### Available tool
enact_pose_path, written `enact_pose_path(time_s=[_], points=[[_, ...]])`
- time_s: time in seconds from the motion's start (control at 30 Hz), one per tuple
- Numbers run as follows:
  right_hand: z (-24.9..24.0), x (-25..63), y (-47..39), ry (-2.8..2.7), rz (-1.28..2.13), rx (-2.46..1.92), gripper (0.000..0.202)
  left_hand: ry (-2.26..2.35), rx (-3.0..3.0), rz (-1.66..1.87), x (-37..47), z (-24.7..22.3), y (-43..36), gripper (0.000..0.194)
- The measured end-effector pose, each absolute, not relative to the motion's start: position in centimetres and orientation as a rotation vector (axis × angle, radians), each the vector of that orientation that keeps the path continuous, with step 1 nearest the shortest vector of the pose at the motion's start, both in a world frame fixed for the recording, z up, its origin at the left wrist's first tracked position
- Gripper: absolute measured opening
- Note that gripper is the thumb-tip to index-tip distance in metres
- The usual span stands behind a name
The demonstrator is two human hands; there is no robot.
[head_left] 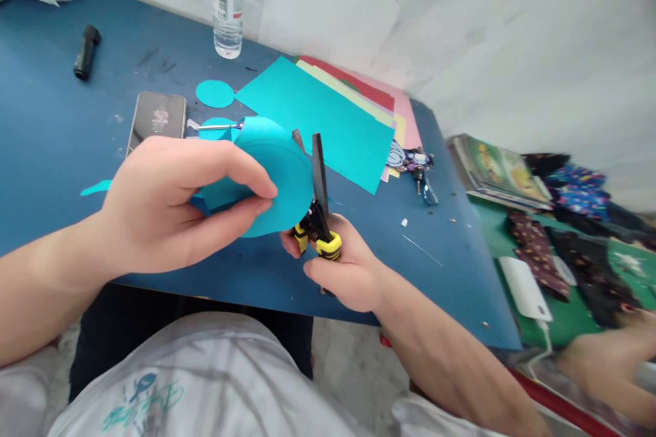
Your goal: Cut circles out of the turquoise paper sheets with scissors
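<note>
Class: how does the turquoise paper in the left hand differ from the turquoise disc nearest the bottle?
The held paper is pinched in the left hand; the disc lies flat on the table. The held paper's edge is at the scissors; the disc lies away from them. Both are turquoise, with curved edges.

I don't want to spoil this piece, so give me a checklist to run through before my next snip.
1. Left hand pinching the turquoise paper: ok.
2. Right hand gripping the scissors: ok.
3. Scissor blades parted at the paper's edge: ok.
4. Left fingertips away from the blades: ok.
5. Held paper's layers exactly lined up: cannot tell.
6. Water bottle upright, beyond the hands: ok.
</note>
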State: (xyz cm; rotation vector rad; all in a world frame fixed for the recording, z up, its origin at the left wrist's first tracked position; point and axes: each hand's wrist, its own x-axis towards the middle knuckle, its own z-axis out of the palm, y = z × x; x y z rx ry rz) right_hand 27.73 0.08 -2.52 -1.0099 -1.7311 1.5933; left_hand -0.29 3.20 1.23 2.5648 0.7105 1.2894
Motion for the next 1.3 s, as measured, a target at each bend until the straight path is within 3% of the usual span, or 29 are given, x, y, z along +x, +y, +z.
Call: enact_pose_path(time_s=[0.17,0.3,0.6,0.8,1.13,1.3], points=[[-2.7,27.8,0.1,-1.724,1.620,-0.999,0.023,0.588,2.572,1.386,-0.1,1.0,4.2,0.004],[-2.7,27.8,0.1,-1.714,1.631,-1.011,0.022,0.487,2.585,1.463,-0.1,0.7,5.2,0.020],[-2.5,27.7,0.1,-1.671,1.668,-0.991,0.026,0.514,2.636,1.484,0.1,0.8,5.0,0.015],[-2.8,27.8,-0.2,-1.576,1.747,-1.056,0.034,0.441,2.724,1.533,0.3,0.4,5.1,0.025],[-2.7,27.8,-0.3,-1.541,1.769,-1.070,0.036,0.882,2.693,1.356,-0.9,0.4,2.2,0.037],[-2.7,28.0,-0.3,-1.563,1.748,-1.076,0.035,0.850,2.700,1.431,-0.8,0.2,2.6,0.042]])
